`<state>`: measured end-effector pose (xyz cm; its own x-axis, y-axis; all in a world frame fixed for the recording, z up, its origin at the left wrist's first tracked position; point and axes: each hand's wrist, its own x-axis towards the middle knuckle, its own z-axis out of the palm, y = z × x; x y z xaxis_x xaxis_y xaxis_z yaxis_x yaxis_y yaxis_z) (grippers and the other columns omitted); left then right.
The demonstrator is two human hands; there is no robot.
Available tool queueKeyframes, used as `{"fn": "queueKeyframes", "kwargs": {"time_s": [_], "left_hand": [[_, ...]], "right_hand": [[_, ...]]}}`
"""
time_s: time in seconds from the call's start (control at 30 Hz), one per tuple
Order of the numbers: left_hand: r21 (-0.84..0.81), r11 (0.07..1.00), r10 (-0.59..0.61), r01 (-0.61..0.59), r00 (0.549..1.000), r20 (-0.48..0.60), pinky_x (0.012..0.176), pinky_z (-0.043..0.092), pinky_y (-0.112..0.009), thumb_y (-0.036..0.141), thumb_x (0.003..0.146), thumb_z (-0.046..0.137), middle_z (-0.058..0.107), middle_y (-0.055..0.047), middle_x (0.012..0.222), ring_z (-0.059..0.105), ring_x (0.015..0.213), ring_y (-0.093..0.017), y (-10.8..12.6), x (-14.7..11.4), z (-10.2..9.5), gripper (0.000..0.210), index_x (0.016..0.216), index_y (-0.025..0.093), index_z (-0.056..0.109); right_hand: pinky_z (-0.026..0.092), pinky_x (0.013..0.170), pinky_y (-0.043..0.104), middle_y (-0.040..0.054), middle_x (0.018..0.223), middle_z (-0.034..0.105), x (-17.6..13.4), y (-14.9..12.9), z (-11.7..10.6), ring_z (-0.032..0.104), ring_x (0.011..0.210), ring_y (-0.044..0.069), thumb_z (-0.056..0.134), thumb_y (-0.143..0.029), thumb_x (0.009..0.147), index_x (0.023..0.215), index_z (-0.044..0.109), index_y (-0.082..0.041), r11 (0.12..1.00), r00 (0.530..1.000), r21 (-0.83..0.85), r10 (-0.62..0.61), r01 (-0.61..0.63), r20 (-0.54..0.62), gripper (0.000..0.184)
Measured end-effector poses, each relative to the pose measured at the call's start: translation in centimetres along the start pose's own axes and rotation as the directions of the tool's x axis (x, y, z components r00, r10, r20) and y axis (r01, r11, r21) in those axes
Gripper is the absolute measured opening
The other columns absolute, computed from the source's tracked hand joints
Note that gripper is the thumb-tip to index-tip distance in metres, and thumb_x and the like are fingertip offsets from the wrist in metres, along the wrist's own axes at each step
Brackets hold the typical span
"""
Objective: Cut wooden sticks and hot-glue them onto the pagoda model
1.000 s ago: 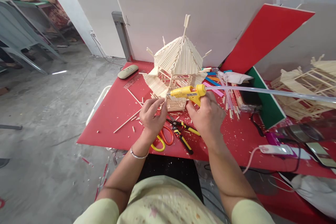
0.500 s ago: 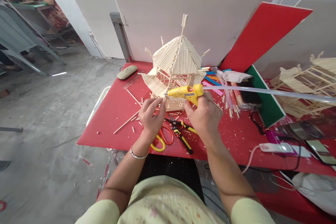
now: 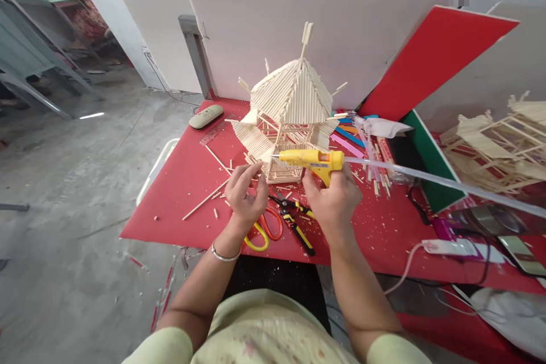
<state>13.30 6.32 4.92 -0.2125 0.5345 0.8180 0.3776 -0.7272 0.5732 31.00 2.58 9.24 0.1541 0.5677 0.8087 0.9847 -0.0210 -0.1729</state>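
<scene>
My right hand (image 3: pixel 336 196) is wrapped round the handle of a yellow hot glue gun (image 3: pixel 309 160), with a long clear glue stick (image 3: pixel 426 178) trailing out of its back. The gun's metal nozzle points left, just above the lower roof of a pagoda model (image 3: pixel 294 96) made of thin wooden sticks. My left hand (image 3: pixel 244 194) is at the model's lower left front, thumb and index finger curled close together beneath the nozzle. Whatever lies between those fingertips is too small to make out. Pliers (image 3: pixel 294 222) and red-and-yellow-handled scissors (image 3: pixel 258 237) lie between my forearms.
Loose sticks (image 3: pixel 205 199) and offcuts litter the red tabletop (image 3: pixel 164 193). A glasses case (image 3: pixel 206 116) is at the left. Coloured strips (image 3: pixel 350 135), a green board (image 3: pixel 441 165), a power strip (image 3: pixel 450 247) and another stick model (image 3: pixel 482 142) stand right. White boards (image 3: pixel 264 17) rise behind.
My right hand has drawn the glue gun slightly right, so its nozzle sits farther from my left fingertips. The glue stick now slopes down more. My left hand stays almost in place.
</scene>
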Motion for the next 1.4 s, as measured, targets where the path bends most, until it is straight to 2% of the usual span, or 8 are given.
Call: {"fn": "queueKeyframes", "kwargs": {"time_s": [0.13, 0.37, 0.63, 0.83, 0.93, 1.03, 1.13, 1.4], "left_hand": [[-0.070, 0.997, 0.014, -0.014, 1.000, -0.006, 0.059, 0.048, -0.025, 0.011, 0.085, 0.065, 0.067, -0.002, 0.083, 0.057, 0.065, -0.011, -1.0, -0.2, 0.0, 0.035, 0.119, 0.021, 0.070], [-0.173, 0.984, -0.045, 0.050, 0.998, 0.032, 0.056, 0.045, -0.021, 0.008, 0.083, 0.070, 0.064, 0.001, 0.074, 0.053, 0.060, -0.009, -1.0, -0.4, 0.0, 0.039, 0.121, 0.019, 0.069], [-0.299, 0.950, -0.067, 0.091, 0.994, 0.089, 0.058, 0.048, -0.022, 0.011, 0.084, 0.074, 0.071, -0.002, 0.083, 0.058, 0.063, -0.010, -0.8, -0.5, -0.5, 0.042, 0.126, 0.018, 0.067], [-0.300, 0.946, -0.132, 0.125, 0.991, -0.006, 0.055, 0.043, -0.022, 0.010, 0.086, 0.074, 0.066, 0.000, 0.071, 0.056, 0.061, -0.009, -0.9, -0.1, -0.2, 0.009, 0.091, 0.017, 0.070], [-0.373, 0.903, -0.244, 0.212, 0.969, -0.038, 0.053, 0.040, -0.022, 0.013, 0.086, 0.074, 0.060, 0.002, 0.064, 0.052, 0.057, -0.009, -0.5, 0.3, 0.4, 0.015, 0.075, 0.017, 0.064], [-0.463, 0.831, -0.347, 0.309, 0.938, 0.002, 0.054, 0.039, -0.023, 0.020, 0.089, 0.072, 0.056, 0.002, 0.063, 0.049, 0.056, -0.009, -0.2, 0.4, 1.0, 0.020, 0.072, 0.018, 0.061], [-0.513, 0.791, -0.349, 0.334, 0.935, 0.070, 0.055, 0.040, -0.025, 0.026, 0.089, 0.072, 0.054, 0.002, 0.062, 0.048, 0.057, -0.010, -0.4, 0.0, 1.1, 0.023, 0.071, 0.018, 0.061], [-0.473, 0.819, -0.302, 0.325, 0.945, 0.126, 0.053, 0.038, -0.025, 0.027, 0.088, 0.073, 0.054, 0.002, 0.060, 0.048, 0.056, -0.010, -0.4, 0.3, 1.0, 0.025, 0.070, 0.018, 0.059]], "right_hand": [[0.049, 0.062, 0.032, 0.0067, 0.075, 0.068, -1.4, 0.5, 1.0, 0.065, 0.066, 0.021, 0.070, -0.044, 0.086, 0.086, 0.061, -0.019, 0.993, 0.995, 0.093, 0.076, -0.069, -0.065, 0.026], [0.051, 0.058, 0.033, 0.0029, 0.065, 0.063, -3.1, 0.5, 2.0, 0.063, 0.057, 0.020, 0.077, -0.052, 0.077, 0.076, 0.057, -0.022, 0.946, 0.961, 0.183, 0.276, -0.268, -0.017, 0.036], [0.052, 0.057, 0.031, 0.0015, 0.064, 0.065, -3.2, -0.2, 1.7, 0.064, 0.056, 0.020, 0.079, -0.054, 0.074, 0.078, 0.059, -0.022, 0.946, 0.951, 0.112, 0.308, -0.303, -0.029, 0.038], [0.052, 0.056, 0.031, 0.0015, 0.064, 0.066, -3.1, -0.2, 1.5, 0.063, 0.055, 0.020, 0.080, -0.051, 0.074, 0.078, 0.059, -0.022, 0.948, 0.955, 0.131, 0.296, -0.289, -0.035, 0.036], [0.052, 0.058, 0.032, 0.0020, 0.063, 0.064, -3.0, -0.1, 1.4, 0.064, 0.057, 0.020, 0.079, -0.053, 0.075, 0.074, 0.057, -0.023, 0.939, 0.947, 0.144, 0.318, -0.311, -0.032, 0.037], [0.052, 0.058, 0.032, 0.0019, 0.062, 0.064, -2.9, -0.1, 1.2, 0.063, 0.056, 0.020, 0.078, -0.056, 0.075, 0.072, 0.056, -0.023, 0.926, 0.934, 0.144, 0.356, -0.350, -0.022, 0.039], [0.053, 0.059, 0.031, 0.0021, 0.063, 0.066, -2.9, -0.2, 1.0, 0.063, 0.055, 0.019, 0.077, -0.055, 0.076, 0.076, 0.060, -0.021, 0.919, 0.930, 0.155, 0.368, -0.364, 0.003, 0.038], [0.050, 0.057, 0.031, 0.0022, 0.062, 0.065, -3.0, -0.3, 1.4, 0.063, 0.055, 0.019, 0.076, -0.056, 0.076, 0.072, 0.057, -0.023, 0.923, 0.938, 0.166, 0.344, -0.346, 0.042, 0.039]]}}
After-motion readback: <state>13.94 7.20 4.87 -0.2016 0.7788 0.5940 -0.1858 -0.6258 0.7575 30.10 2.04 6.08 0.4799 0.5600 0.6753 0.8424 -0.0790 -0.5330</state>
